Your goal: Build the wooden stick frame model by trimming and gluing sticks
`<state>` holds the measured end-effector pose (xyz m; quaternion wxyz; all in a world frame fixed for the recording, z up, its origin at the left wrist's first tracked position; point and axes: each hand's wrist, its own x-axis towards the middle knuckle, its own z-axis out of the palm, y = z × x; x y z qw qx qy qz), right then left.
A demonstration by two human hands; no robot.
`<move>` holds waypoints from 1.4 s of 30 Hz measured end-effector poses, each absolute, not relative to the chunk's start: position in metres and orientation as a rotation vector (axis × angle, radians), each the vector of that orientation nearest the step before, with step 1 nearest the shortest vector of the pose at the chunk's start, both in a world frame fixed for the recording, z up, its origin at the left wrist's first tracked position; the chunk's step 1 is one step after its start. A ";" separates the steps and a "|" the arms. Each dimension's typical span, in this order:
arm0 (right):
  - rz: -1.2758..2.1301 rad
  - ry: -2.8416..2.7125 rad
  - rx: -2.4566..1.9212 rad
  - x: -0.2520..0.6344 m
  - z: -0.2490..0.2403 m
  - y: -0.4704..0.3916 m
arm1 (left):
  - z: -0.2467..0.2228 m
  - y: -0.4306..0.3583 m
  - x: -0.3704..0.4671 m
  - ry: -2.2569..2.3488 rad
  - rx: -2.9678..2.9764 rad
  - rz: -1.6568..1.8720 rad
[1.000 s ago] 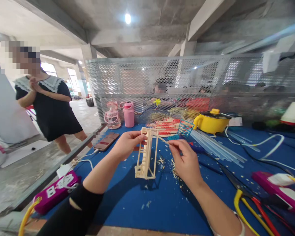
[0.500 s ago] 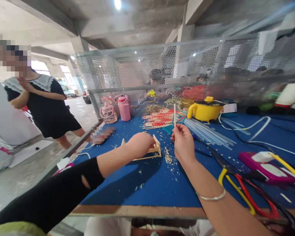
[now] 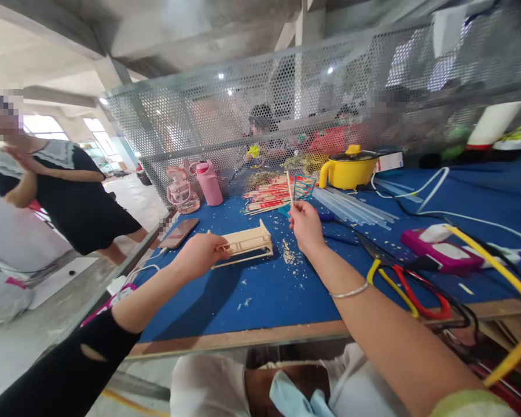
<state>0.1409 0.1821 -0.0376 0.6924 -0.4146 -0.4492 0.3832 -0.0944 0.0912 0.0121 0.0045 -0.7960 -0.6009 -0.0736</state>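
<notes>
A small pale wooden frame (image 3: 247, 240) rests on the blue table covering (image 3: 260, 301). My left hand (image 3: 200, 255) grips its left end, the thumb and fingers pinched around that edge. To the right, my right hand (image 3: 306, 226) is raised over the table and pinches a thin pale stick (image 3: 289, 188), which points upward. Wood crumbs (image 3: 292, 258) lie between the frame and my right forearm. Behind my right hand is a pile of red-and-pale sticks (image 3: 267, 196).
Pink bottles (image 3: 209, 184), a phone (image 3: 179, 233) and a yellow pot (image 3: 351, 169) stand or lie around. Clear strips (image 3: 351, 207), scissors (image 3: 373, 249), a purple power strip (image 3: 440, 250) and cables are at right. A person (image 3: 65, 191) stands left, beyond the table.
My left hand has moved from the frame's right side to its left end, uncovering its top. My right hand still holds the stick. The camera view has shifted and tilted.
</notes>
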 end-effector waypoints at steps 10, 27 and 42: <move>0.806 -1.163 -0.961 0.140 -0.047 0.185 | -0.009 0.147 -0.098 -1.798 -2.546 -0.447; 0.527 -1.408 -1.112 0.151 -0.035 0.177 | -0.055 0.149 -0.109 -1.810 -2.387 -1.264; 0.166 -2.582 -1.144 0.091 -0.074 0.135 | -0.044 0.148 -0.135 -2.036 -1.970 -1.616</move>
